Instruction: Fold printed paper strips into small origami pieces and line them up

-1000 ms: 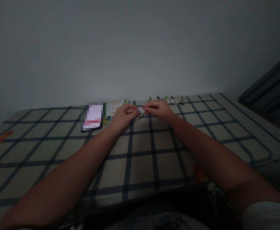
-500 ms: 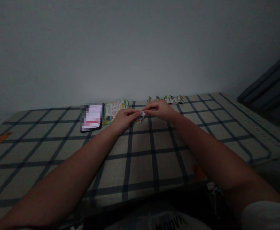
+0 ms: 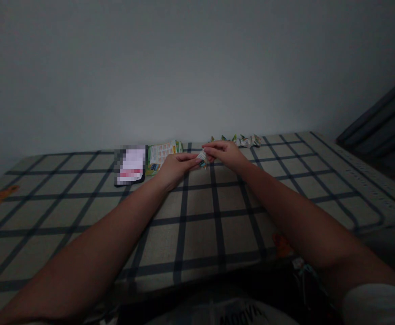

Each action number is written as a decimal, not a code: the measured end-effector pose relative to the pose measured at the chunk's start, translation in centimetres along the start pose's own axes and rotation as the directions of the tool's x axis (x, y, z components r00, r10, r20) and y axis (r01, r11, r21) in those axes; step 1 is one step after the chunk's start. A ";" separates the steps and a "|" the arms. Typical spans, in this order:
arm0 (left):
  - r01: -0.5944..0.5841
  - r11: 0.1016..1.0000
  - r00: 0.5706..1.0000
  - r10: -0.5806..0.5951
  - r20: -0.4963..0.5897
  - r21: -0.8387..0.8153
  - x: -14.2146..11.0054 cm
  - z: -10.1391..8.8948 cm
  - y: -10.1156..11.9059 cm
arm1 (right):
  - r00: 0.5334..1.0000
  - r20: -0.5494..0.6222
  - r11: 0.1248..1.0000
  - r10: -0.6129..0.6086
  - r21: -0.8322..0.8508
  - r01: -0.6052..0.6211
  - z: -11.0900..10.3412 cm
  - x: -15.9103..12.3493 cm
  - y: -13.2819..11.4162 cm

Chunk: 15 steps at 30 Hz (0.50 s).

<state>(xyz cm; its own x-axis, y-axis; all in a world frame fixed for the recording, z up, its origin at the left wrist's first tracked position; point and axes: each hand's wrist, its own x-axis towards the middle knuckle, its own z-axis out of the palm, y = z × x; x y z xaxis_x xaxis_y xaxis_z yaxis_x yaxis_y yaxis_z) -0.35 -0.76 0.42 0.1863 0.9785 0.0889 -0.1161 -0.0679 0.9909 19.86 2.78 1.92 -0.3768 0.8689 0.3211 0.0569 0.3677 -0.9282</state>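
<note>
Tablecloth [image 3: 199, 239] beneath, more paper [image 3: 202, 156] visible now

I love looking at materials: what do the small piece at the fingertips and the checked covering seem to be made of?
Small piece: probably thin paper, judging by its pale, printed-looking face and angular shape; too small to tell its finish. Checked covering: likely woven fabric, matte, since it looks dull, faintly textured, without glare.

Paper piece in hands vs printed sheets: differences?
Pose: the paper piece is at the fingertips of the left hand and right hand; the printed sheets lie on the cloth. Size: the paper piece looks smaller than the printed sheets. Shape: the paper piece looks folded, the printed sheets flatter. Both show white and green.
</note>
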 end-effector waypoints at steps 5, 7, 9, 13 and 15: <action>-0.061 0.993 0.989 0.074 -0.129 0.102 0.2 -0.1 0.0 | 0.993 0.112 0.992 0.022 -0.125 -0.008 0.1 -0.1 0.2; -0.091 0.983 0.984 0.114 -0.138 0.158 0.1 -0.1 0.2 | 0.994 0.104 0.992 0.024 -0.122 -0.011 0.1 -0.1 0.2; -0.114 0.969 0.977 0.149 -0.150 0.218 -0.1 0.0 0.4 | 0.995 0.099 0.992 0.028 -0.128 -0.015 0.2 -0.1 0.3; -0.115 0.962 0.974 0.157 -0.162 0.246 -0.5 0.3 0.7 | 0.996 0.090 0.992 0.025 -0.127 -0.014 0.2 -0.1 0.3; -0.106 0.972 0.976 0.141 -0.163 0.209 -0.5 0.4 0.8 | 0.996 0.081 0.993 0.025 -0.117 -0.015 0.2 -0.1 0.3</action>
<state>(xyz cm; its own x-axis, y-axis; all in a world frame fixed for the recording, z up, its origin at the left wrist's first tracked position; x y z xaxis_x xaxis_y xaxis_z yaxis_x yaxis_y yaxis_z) -0.12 -1.36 1.17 0.0063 0.9776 0.2102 0.0716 -0.2101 0.9751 19.72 2.71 1.56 -0.4486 0.8482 0.2816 0.1705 0.3905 -0.9047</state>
